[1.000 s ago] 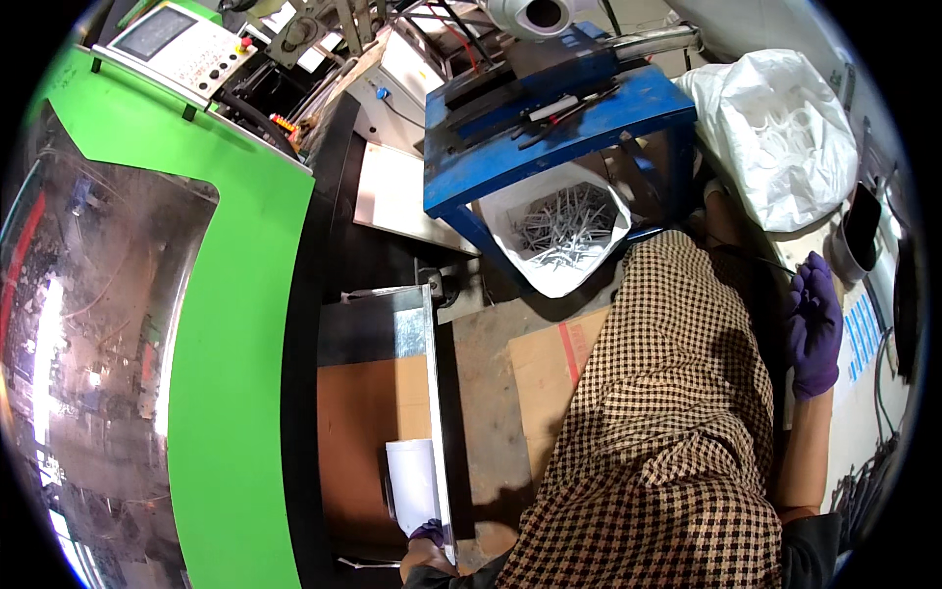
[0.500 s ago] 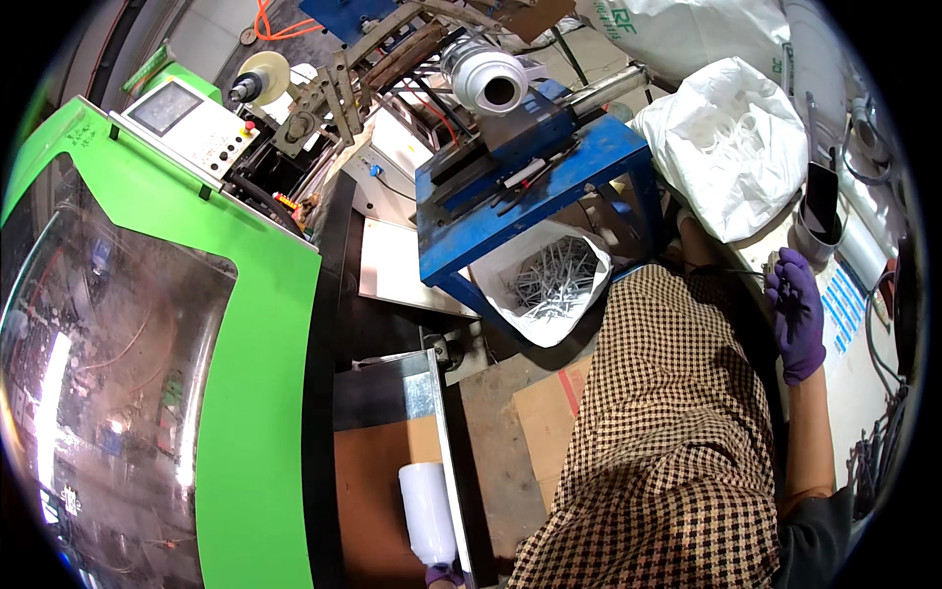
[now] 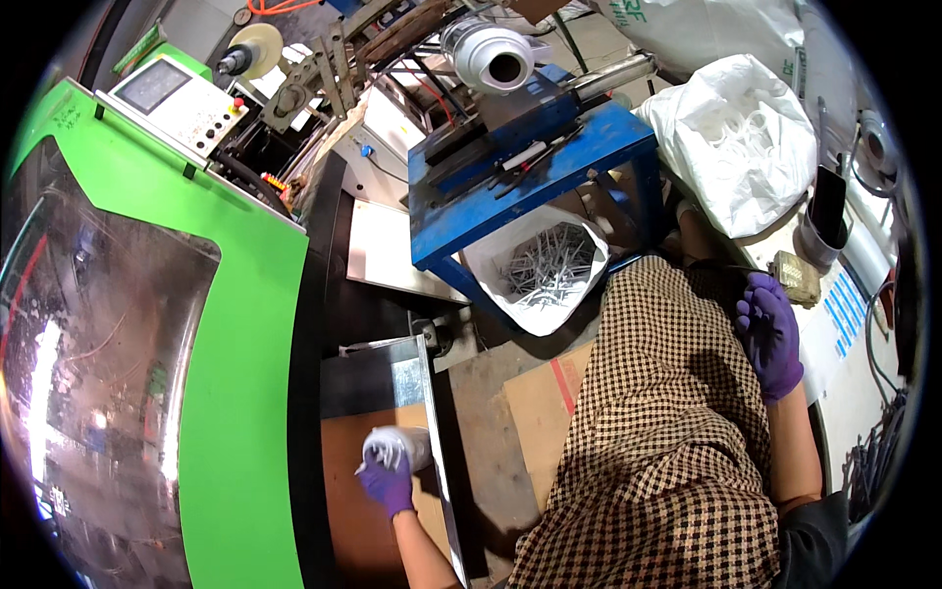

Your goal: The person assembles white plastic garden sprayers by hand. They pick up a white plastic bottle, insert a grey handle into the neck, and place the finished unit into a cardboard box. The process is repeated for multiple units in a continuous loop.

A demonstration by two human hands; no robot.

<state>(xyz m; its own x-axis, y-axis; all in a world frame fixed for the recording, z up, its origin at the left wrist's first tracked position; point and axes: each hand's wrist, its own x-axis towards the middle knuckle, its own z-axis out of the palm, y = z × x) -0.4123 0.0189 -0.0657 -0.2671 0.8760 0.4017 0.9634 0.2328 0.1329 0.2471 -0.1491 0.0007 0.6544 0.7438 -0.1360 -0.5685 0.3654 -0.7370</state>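
While gloved, left hand [image 3: 386, 483] around white cylinder [image 3: 395, 447]

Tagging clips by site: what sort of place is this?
Most likely a factory floor or workshop: a large green machine with a button control panel, a blue steel stand over a bag of white parts, and gloved hands at work.

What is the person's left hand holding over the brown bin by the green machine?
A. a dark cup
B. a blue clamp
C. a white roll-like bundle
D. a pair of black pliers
C: the purple-gloved left hand grips a white roll-like bundle above the brown bin, beside the green machine.
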